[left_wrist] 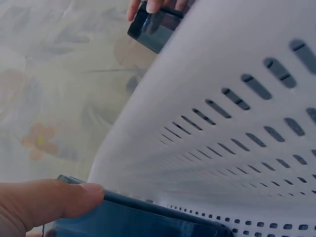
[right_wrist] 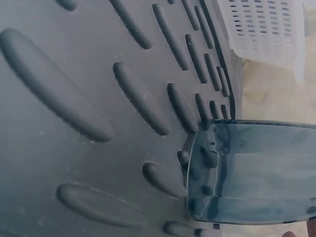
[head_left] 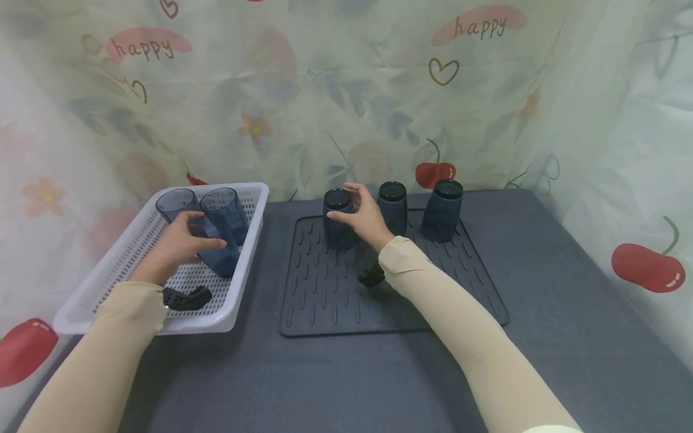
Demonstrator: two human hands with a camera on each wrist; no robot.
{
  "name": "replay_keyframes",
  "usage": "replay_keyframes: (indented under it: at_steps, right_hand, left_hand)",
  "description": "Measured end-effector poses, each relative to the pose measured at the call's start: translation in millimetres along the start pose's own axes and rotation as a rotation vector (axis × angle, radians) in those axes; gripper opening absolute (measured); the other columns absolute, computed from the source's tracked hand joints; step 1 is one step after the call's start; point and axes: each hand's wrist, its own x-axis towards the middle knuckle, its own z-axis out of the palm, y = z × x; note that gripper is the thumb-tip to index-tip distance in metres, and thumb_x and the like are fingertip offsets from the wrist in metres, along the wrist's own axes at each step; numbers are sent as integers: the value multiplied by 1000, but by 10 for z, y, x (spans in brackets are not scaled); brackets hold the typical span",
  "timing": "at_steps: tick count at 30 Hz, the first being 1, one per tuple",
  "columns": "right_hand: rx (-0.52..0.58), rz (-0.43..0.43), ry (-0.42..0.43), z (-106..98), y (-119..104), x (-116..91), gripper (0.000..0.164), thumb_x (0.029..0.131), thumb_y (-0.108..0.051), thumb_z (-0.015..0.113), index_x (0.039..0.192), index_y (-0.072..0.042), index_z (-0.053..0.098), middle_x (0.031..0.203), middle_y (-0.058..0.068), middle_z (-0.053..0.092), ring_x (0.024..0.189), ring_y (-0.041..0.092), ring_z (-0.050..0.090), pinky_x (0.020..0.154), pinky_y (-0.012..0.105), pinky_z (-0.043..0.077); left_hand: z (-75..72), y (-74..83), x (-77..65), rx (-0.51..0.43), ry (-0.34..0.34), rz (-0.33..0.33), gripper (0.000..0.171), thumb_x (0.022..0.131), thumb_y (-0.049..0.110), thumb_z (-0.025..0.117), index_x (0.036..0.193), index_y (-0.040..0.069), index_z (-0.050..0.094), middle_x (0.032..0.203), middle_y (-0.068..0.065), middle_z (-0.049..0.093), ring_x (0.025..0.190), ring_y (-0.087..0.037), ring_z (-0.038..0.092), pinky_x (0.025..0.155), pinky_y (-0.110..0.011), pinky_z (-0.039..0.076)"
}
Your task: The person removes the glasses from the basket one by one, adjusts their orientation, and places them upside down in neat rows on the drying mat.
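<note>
So both hands are busy with dark blue glasses here. The left hand [head_left: 181,243] is down in the white basket [head_left: 240,288] on the left, thumb and fingers pinching a tinted glass [head_left: 223,261] that leans in there. Two glass rims [head_left: 175,206] show at the basket's far end, open side up. The glasses overlap under that hand, so I can't tell exactly how many are in it.

The right hand [head_left: 369,221] has thumb and fingers wrapped around an upside-down glass [head_left: 338,236], mouth down at the far left part of the dark ridged mat [head_left: 325,316]. Can't tell if the rim is sitting totally flat. Right of it are two more flipped glasses, one just beside the hand [head_left: 393,211] and another farther right [head_left: 441,215].

Mat and basket are both on a dark grey surface [head_left: 325,385], with a printed curtain [head_left: 303,90] behind.
</note>
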Motion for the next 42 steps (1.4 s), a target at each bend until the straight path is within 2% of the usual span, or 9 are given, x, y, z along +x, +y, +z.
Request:
replay_keyframes:
  at_steps: [7, 13, 15, 18, 25, 30, 34, 37, 42]
  right_hand:
    - [7, -1, -8, -39, -90, -34, 74, 83, -22, 77, 145, -15, 37, 151, 5, 39, 140, 18, 35, 116, 38, 29]
    - [4, -4, -10, -71, -163, -83, 73, 83, -21, 77, 144, -15, 38, 149, 6, 40, 142, 21, 33, 115, 43, 31]
    - [-2, -12, -6, -78, -86, -50, 73, 82, -25, 79, 143, -18, 39, 149, 4, 41, 142, 20, 33, 114, 44, 33]
    - [-11, -22, -19, -114, -121, -79, 74, 82, -24, 78, 144, -17, 39, 149, 4, 41, 142, 21, 33, 113, 46, 33]
    - [-37, -64, -34, -227, -247, -137, 72, 83, -26, 78, 144, -18, 39, 148, 5, 42, 140, 15, 37, 117, 37, 28]
    - [-9, -85, -44, -284, -297, -165, 68, 84, -22, 77, 142, -17, 41, 144, 5, 46, 138, 16, 39, 117, 33, 27]
    - [29, -93, -50, -314, -319, -188, 65, 84, -18, 76, 140, -15, 43, 142, 8, 48, 136, 19, 41, 117, 35, 27]
    - [38, -96, -60, -337, -346, -215, 64, 85, -18, 76, 140, -14, 43, 142, 12, 48, 135, 22, 42, 117, 38, 27]
    - [30, -87, -66, -398, -404, -273, 62, 85, -20, 75, 139, -14, 45, 141, 10, 50, 135, 25, 43, 117, 42, 28]
  left_hand:
    - [-41, 1, -40, 60, 30, -4, 103, 80, 28, 78, 152, -1, 11, 146, -37, 27, 126, -49, 41, 94, -56, 48]
    - [-62, 6, -83, 60, 15, -23, 104, 79, 27, 79, 152, -4, 10, 146, -38, 25, 127, -49, 40, 95, -56, 48]
    - [-64, 6, -101, 57, 9, -28, 105, 79, 28, 78, 152, -4, 10, 147, -38, 24, 127, -50, 40, 95, -56, 48]
    - [-64, 16, -130, 43, 2, -32, 105, 80, 28, 78, 152, -4, 9, 148, -37, 21, 128, -49, 39, 95, -55, 48]
    - [-67, 39, -236, 18, 95, -25, 106, 80, 34, 78, 153, 0, 10, 154, -33, 17, 127, -47, 42, 92, -53, 50]
    - [-102, 59, -342, -41, 144, 8, 103, 83, 34, 76, 154, 1, 9, 155, -31, 16, 130, -49, 37, 93, -54, 50]
    - [-111, 102, -410, -62, 183, 31, 100, 84, 33, 75, 154, 3, 10, 154, -31, 21, 127, -48, 42, 80, -37, 57]
    - [-108, 146, -467, -64, 227, 38, 98, 83, 32, 76, 154, 4, 13, 153, -31, 25, 120, -44, 49, 66, -21, 54]
    - [-118, 226, -571, -53, 303, 42, 98, 82, 33, 77, 154, 7, 17, 152, -28, 29, 118, -40, 50, 63, -16, 50]
